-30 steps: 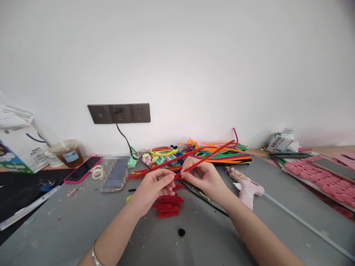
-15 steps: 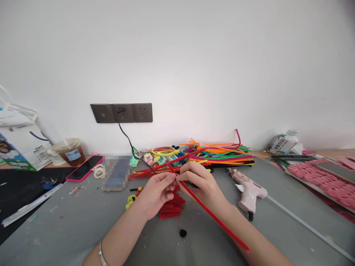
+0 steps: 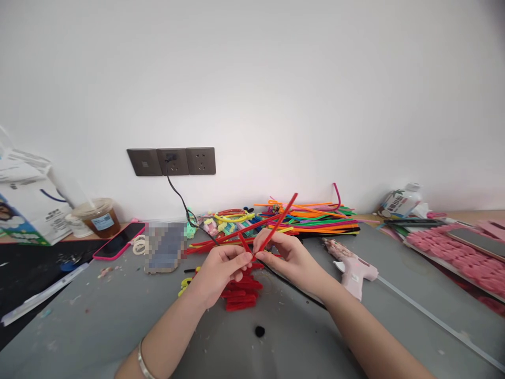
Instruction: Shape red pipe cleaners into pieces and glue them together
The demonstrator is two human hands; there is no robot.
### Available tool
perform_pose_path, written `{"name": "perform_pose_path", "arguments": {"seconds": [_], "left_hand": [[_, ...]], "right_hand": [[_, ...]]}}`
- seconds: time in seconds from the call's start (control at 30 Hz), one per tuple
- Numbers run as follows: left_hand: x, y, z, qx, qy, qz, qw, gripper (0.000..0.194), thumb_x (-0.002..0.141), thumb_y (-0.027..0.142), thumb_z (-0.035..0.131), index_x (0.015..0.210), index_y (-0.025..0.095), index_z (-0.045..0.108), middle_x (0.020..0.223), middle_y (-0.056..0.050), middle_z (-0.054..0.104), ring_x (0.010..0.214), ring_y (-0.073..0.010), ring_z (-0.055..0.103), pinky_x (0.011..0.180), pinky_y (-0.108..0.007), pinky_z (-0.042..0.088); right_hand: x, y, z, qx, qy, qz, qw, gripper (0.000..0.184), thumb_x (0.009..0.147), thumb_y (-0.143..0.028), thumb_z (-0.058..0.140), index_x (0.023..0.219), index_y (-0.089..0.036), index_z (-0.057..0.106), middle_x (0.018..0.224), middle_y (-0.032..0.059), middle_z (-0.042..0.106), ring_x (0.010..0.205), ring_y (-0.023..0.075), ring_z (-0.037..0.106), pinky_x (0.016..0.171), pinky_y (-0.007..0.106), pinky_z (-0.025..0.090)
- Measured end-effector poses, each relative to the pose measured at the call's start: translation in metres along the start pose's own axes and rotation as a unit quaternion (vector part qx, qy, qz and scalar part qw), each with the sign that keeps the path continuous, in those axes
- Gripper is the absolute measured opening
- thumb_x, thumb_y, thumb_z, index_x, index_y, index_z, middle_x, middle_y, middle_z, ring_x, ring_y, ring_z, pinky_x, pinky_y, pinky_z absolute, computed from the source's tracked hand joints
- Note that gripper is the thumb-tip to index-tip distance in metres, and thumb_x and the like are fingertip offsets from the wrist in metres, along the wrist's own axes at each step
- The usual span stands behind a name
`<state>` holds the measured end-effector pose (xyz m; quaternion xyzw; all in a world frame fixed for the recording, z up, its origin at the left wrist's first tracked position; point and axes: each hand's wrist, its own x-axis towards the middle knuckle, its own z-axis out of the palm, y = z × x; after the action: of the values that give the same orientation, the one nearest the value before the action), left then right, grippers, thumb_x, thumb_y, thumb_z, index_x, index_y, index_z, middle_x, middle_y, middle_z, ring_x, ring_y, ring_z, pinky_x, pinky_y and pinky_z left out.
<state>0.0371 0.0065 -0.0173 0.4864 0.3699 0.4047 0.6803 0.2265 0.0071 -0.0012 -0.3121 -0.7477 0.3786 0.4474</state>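
"What's nearest?"
"A black pom-pom (image 3: 259, 331), then short red pieces (image 3: 240, 301), partly hidden by the left hand (image 3: 221, 272)."
"How are the hands?"
"Nearly closed: left hand and right hand (image 3: 287, 258) pinch a red pipe cleaner (image 3: 281, 219) between their fingertips, one length slanting up and away."
"Around them?"
"A pink glue gun (image 3: 353, 272) right of the right hand, a pink-edged phone (image 3: 119, 242) left of the left, colourful pipe cleaners (image 3: 315, 220) beyond both."
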Motion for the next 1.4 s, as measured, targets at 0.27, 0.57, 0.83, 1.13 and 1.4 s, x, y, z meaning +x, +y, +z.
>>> {"name": "perform_pose_path", "arguments": {"seconds": [0.27, 0.57, 0.83, 1.13, 1.4], "left_hand": [[-0.007, 0.006, 0.002, 0.086, -0.094, 0.006, 0.992, 0.030, 0.076, 0.042, 0.076, 0.068, 0.013, 0.069, 0.066, -0.002, 0.062, 0.054, -0.0069, 0.044, 0.055, -0.022, 0.033], [-0.008, 0.008, 0.002, 0.110, -0.107, -0.014, 0.988, 0.028, 0.075, 0.041, 0.076, 0.072, 0.014, 0.072, 0.069, -0.003, 0.066, 0.062, -0.0106, 0.054, 0.063, -0.022, 0.043], [-0.003, 0.003, 0.001, 0.120, -0.018, -0.001, 0.993, 0.034, 0.076, 0.046, 0.074, 0.085, 0.013, 0.074, 0.081, -0.010, 0.074, 0.064, -0.0148, 0.066, 0.061, -0.024, 0.050], [0.000, -0.001, 0.002, 0.138, 0.037, 0.040, 0.989, 0.026, 0.074, 0.040, 0.076, 0.077, 0.014, 0.076, 0.073, -0.009, 0.074, 0.061, -0.0156, 0.067, 0.058, -0.023, 0.051], [-0.003, 0.002, 0.006, 0.192, 0.059, 0.064, 0.977, 0.017, 0.074, 0.031, 0.073, 0.073, 0.015, 0.074, 0.069, -0.008, 0.072, 0.060, -0.0174, 0.064, 0.062, -0.026, 0.052]], "right_hand": [[0.000, -0.008, -0.005, 0.180, -0.115, 0.067, 0.975, 0.021, 0.088, -0.037, 0.067, 0.082, -0.018, 0.061, 0.082, 0.0006, 0.058, 0.074, 0.0140, 0.056, 0.070, 0.029, 0.048], [0.000, -0.006, -0.003, 0.243, -0.083, 0.125, 0.958, 0.021, 0.080, -0.034, 0.075, 0.086, -0.017, 0.065, 0.083, 0.0019, 0.068, 0.073, 0.0134, 0.063, 0.070, 0.028, 0.051], [0.005, 0.007, 0.003, 0.216, 0.004, 0.148, 0.965, 0.026, 0.072, -0.036, 0.082, 0.074, -0.017, 0.064, 0.074, 0.0010, 0.070, 0.069, 0.0145, 0.065, 0.069, 0.029, 0.053], [0.007, 0.012, 0.014, 0.189, 0.049, 0.139, 0.971, 0.028, 0.073, -0.042, 0.079, 0.075, -0.019, 0.063, 0.081, 0.0036, 0.074, 0.077, 0.0185, 0.070, 0.077, 0.035, 0.056], [0.008, 0.011, 0.008, 0.188, 0.074, 0.151, 0.968, 0.033, 0.073, -0.043, 0.079, 0.086, -0.019, 0.061, 0.077, 0.0033, 0.075, 0.068, 0.0155, 0.068, 0.068, 0.030, 0.055]]}}
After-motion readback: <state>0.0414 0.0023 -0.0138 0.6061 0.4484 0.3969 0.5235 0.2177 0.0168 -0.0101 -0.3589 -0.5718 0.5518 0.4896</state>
